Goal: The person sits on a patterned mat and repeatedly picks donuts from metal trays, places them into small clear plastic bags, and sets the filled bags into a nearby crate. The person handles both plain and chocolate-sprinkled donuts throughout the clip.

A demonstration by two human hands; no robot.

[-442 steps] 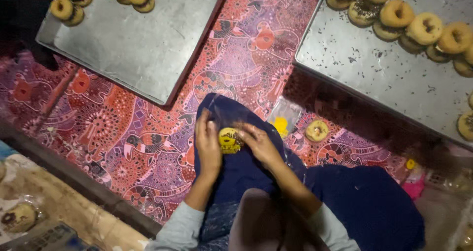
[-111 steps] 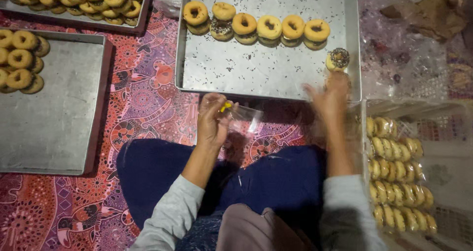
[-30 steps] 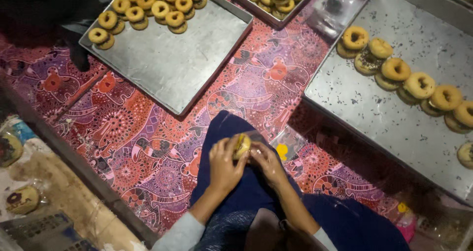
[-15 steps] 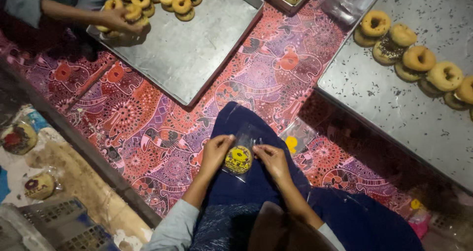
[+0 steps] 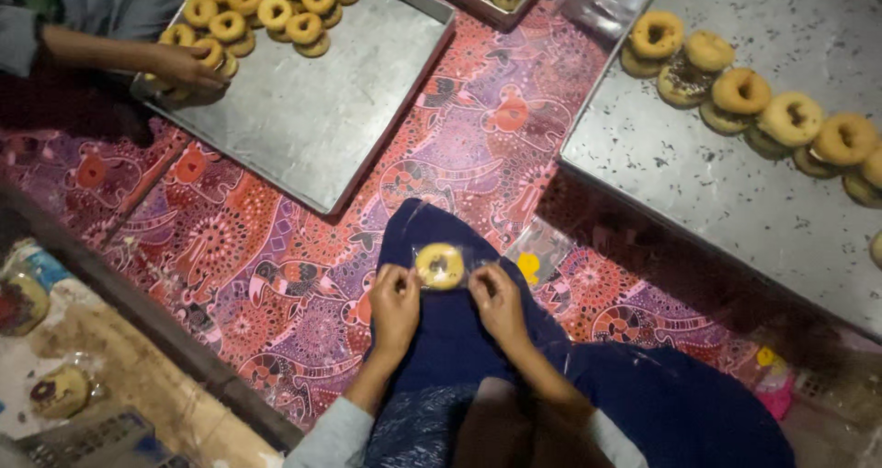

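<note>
Bagged doughnut between left hand and right hand, above lap. Tray ahead left on patterned mat, doughnuts at far end; another person's hand on its left edge. Second tray right, doughnut row along far side.

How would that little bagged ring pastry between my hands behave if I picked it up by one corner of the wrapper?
The clear wrapper looks thin and crinkly, so it would probably flop. The ring pastry inside seems small and light, likely sliding to the low end. Held by left hand and right hand, it may crumble if squeezed.
</note>
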